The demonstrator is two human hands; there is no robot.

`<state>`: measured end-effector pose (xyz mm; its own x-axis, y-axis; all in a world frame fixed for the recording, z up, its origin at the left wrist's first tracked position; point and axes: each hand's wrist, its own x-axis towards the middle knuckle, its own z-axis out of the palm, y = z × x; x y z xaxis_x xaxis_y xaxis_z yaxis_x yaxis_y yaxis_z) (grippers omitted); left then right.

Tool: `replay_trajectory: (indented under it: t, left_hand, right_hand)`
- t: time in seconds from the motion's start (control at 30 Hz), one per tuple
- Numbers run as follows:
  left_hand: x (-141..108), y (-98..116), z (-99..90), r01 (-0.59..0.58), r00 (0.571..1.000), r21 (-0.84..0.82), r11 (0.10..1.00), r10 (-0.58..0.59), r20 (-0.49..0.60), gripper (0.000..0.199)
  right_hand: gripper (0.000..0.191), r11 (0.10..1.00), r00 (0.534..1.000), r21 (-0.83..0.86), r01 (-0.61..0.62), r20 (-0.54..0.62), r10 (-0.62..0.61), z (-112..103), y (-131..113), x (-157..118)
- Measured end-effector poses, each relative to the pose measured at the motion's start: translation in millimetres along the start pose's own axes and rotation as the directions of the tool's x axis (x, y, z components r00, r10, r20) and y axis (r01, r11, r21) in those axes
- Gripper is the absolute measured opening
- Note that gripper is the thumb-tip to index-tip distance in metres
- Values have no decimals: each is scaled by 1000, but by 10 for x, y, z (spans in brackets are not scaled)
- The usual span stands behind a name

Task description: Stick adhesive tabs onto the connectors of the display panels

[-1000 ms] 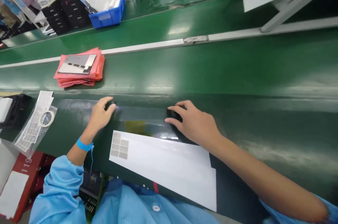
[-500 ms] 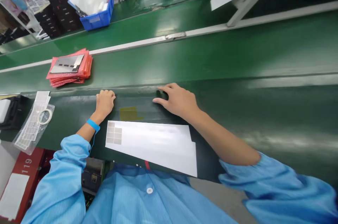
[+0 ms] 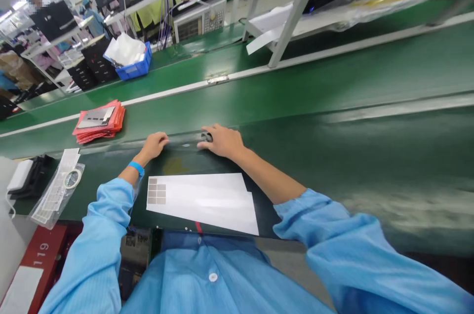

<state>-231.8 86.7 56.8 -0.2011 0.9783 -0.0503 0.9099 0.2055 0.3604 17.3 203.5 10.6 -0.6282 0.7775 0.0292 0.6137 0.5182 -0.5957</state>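
Observation:
My left hand (image 3: 154, 146) rests by the ridge along the green work surface, its fingers curled together. Whether anything is in them is hidden. A blue band (image 3: 137, 168) circles that wrist. My right hand (image 3: 224, 141) lies farther right at the same ridge, thumb and forefinger apart, and I see nothing held. Nearer my body lies a white sheet (image 3: 207, 200) with several grey-brown stickers (image 3: 157, 191) at its left end. A faint yellowish patch (image 3: 173, 166) shows on the surface between the left hand and the sheet.
Red bubble-wrap pouches (image 3: 99, 126) are stacked at the left with a grey panel on top. Closer are a clear bag (image 3: 50, 203) with sticker strips and a tape roll (image 3: 72, 178). A blue bin (image 3: 135, 68) stands behind. A metal frame leg (image 3: 296, 15) rises at the back.
The view has tilted upward. My right hand has come left, closer to my left hand, which has shifted slightly right. The white sheet lies in the same place on the surface.

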Motion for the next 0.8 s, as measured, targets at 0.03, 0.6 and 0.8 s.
replay_trajectory:
  t: [0.03, 0.6, 0.8]
  left_hand:
    - [6, 153, -39, -40, 999, -27, 999, 40, -8, 37]
    - [-77, 2771, 983, -724, 685, -80, 685, 728, 30, 49]
    - [-335, 3250, 1872, -890, 435, 53, 452, 811, 391, 92]
  right_hand:
    - [56, 999, 1000, 46, 1, -26, 0, -49, 4, -35]
    - [34, 622, 360, 763, -177, -538, 762, -1610, 2001, -3327]
    - [42, 625, -151, 743, -239, -665, 732, -2260, 2980, -3934]
